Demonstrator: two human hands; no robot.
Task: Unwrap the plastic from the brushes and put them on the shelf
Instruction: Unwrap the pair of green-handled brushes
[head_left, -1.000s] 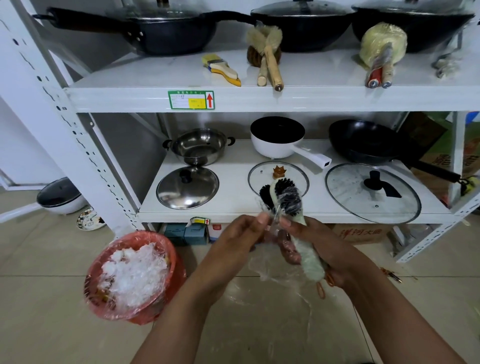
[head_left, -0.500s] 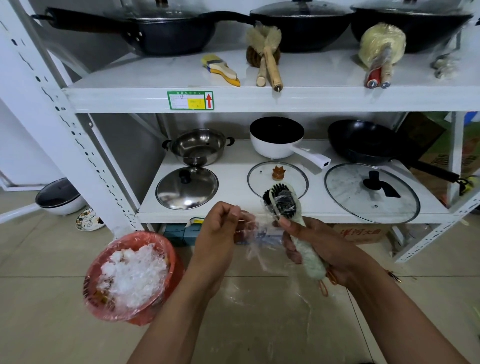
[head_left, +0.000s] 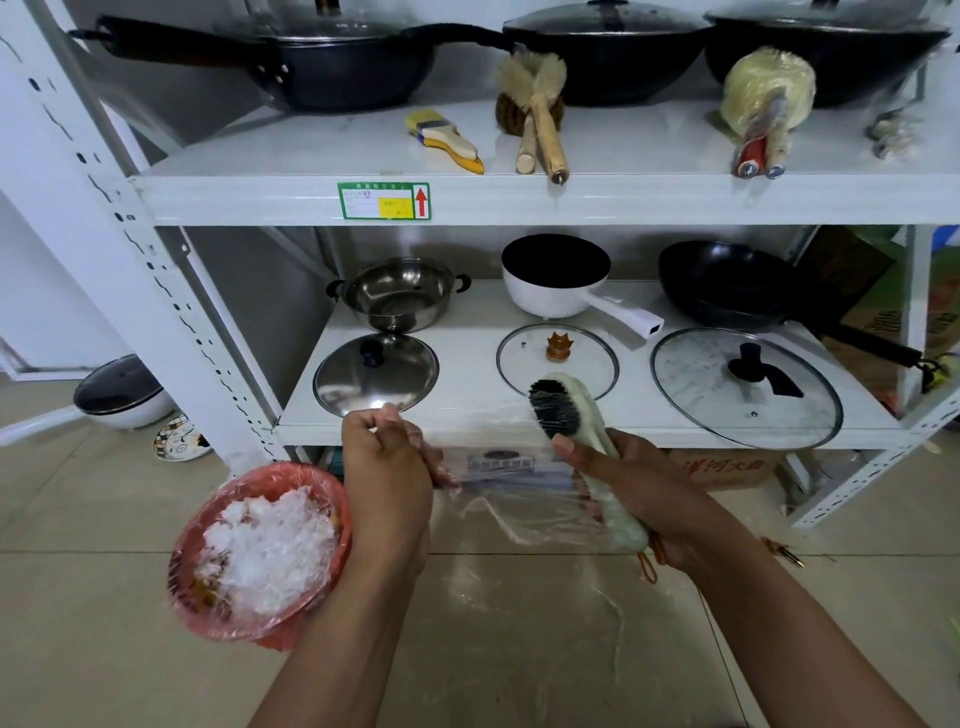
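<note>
Red bin (head_left: 208, 618) of crumpled wrap on floor, far left. Left hand (head_left: 387, 467) clenched on plastic film (head_left: 514, 493), stretched taut rightward. Right hand (head_left: 634, 493) grasping pale-green brush (head_left: 587, 441), black bristles up, before lower shelf (head_left: 467, 410). Unwrapped brushes (head_left: 535, 114) lie on upper shelf (head_left: 623, 156).

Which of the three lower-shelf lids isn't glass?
The leftmost lid, in front of the steel pot: shiny metal; the middle lid and right lid are clear glass.
</note>
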